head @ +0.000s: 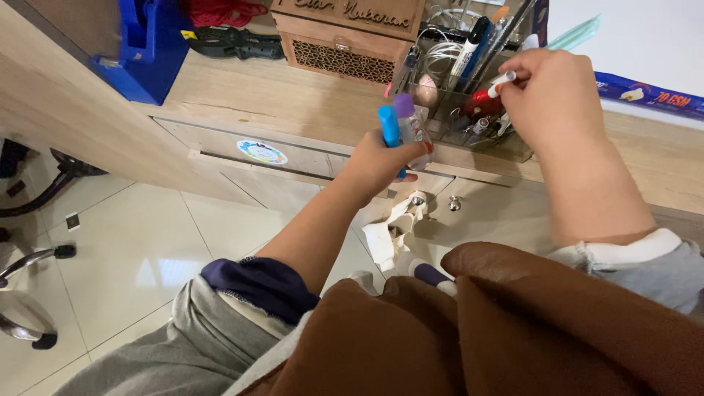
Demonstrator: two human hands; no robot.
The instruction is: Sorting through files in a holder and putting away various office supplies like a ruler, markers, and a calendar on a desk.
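Note:
My left hand (378, 163) grips a bunch of markers in front of the desk edge: a blue marker (389, 126) and a clear one with a purple cap (405, 107) stick up from the fist. My right hand (554, 92) pinches a white marker with a red tip (502, 81) over a clear plastic pen organiser (469, 121) on the wooden desk (279, 99). The organiser holds several pens, markers and a red object.
A blue tape dispenser (147, 48) and a carved wooden box (341, 44) stand at the back of the desk. Drawers with round knobs (455, 203) lie below the edge, crumpled paper (392, 235) hangs there. A chair base (29, 293) stands left on the tiled floor.

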